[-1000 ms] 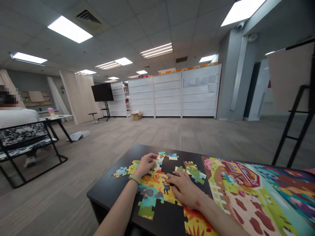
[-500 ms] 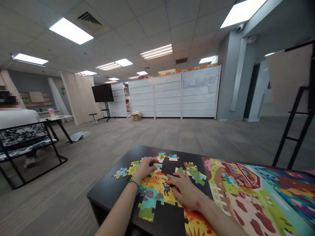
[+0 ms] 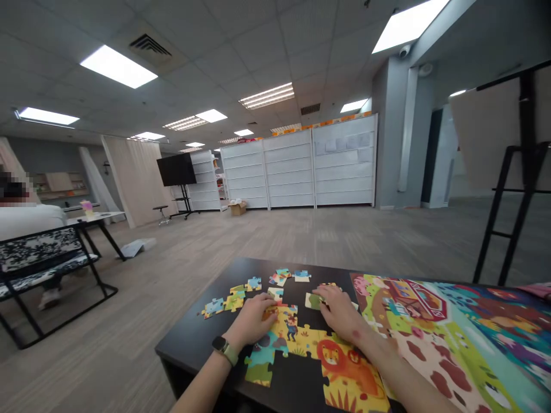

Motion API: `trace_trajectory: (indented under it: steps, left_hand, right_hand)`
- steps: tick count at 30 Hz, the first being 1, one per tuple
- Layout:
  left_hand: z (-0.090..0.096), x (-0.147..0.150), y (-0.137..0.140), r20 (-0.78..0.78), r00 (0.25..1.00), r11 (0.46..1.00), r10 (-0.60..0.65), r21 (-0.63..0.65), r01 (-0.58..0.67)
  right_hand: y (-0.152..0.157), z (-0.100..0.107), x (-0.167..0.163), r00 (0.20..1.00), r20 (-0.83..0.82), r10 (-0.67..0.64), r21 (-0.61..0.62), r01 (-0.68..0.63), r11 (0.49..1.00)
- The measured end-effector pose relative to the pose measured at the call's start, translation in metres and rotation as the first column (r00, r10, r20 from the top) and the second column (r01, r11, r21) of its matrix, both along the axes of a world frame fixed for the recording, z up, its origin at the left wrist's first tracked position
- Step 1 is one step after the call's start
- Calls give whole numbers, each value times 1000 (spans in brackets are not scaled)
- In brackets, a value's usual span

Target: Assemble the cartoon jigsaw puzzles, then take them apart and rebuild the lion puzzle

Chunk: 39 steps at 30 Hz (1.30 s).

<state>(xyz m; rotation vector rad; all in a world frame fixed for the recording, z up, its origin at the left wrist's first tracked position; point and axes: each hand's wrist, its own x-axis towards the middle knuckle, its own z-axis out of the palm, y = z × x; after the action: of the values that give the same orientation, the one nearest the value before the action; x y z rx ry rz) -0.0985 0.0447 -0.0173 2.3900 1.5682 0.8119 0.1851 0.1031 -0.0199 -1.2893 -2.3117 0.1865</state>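
Note:
On the black table [image 3: 293, 376] lies a partly joined jigsaw puzzle [image 3: 303, 341] with lions, a hippo and a small figure. My left hand [image 3: 253, 320], a watch on its wrist, rests on the puzzle's upper left part, fingers stretched out and holding nothing visible. Over loose green puzzle pieces [image 3: 315, 301] right of the puzzle, my right hand [image 3: 338, 310] lies with its fingers spread; it covers most of them. Other loose pieces [image 3: 235, 299] are scattered at the left, and more pieces [image 3: 280, 277] sit near the far edge.
A colourful farm picture sheet [image 3: 413, 327] with a cow covers the table's right side. An easel [image 3: 501, 229] stands beyond it. At the left, a person [image 3: 32, 218] sits on a patterned chair [image 3: 43, 249]. White shelving [image 3: 288, 172] and a screen [image 3: 176, 170] stand far back.
My right hand has moved off the puzzle, away and to the right, onto the loose green pieces, uncovering the lions. My left hand has drawn back from the far pieces onto the puzzle.

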Motion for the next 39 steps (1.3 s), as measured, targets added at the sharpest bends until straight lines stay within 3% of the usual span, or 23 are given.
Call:
trace_trajectory:
  steps: [3,6,11,17,20,23,30,32,35,37,39]
  left_hand:
    - [-1,-1,-8,-19,1000,1000,-21,-21,21]
    - [-4,-2,-13,-69,997,998,-34,-55,30]
    - [-10,-4,-17,-189,982,997,-7,-77,-8]
    - [-12,-2,-20,-174,984,997,29,-64,-41]
    - [-10,-2,-18,-76,997,998,8,-69,-13]
    - [-6,-5,-14,134,991,999,-2,-44,8]
    - [5,2,-14,352,925,989,142,-23,-143]
    - [4,21,-16,408,905,992,123,-47,-113]
    - [-4,55,-13,503,858,994,104,-74,-77]
    - [-9,69,-5,559,821,993,116,-84,-83]
    - [-10,66,5,606,783,990,139,-92,-104]
  right_hand:
    - [10,-3,14,993,29,-114,-26,115,993]
    - [8,-3,19,990,28,-135,-54,137,989]
    - [-4,1,12,999,21,-47,-73,48,996]
    - [-10,5,3,1000,-11,0,-85,-1,996]
    - [-8,5,3,999,-44,-25,-91,21,996]
    - [-7,7,3,997,-74,-20,-94,13,995]
    - [-12,14,-14,941,-335,45,-85,-78,993]
    - [-16,11,-22,876,-474,92,-173,-195,965]
    - [-21,4,-29,744,-664,70,-359,-399,844]
    - [-24,2,-30,727,-686,38,-431,-447,783]
    - [-25,2,-27,753,-657,27,-446,-418,792]
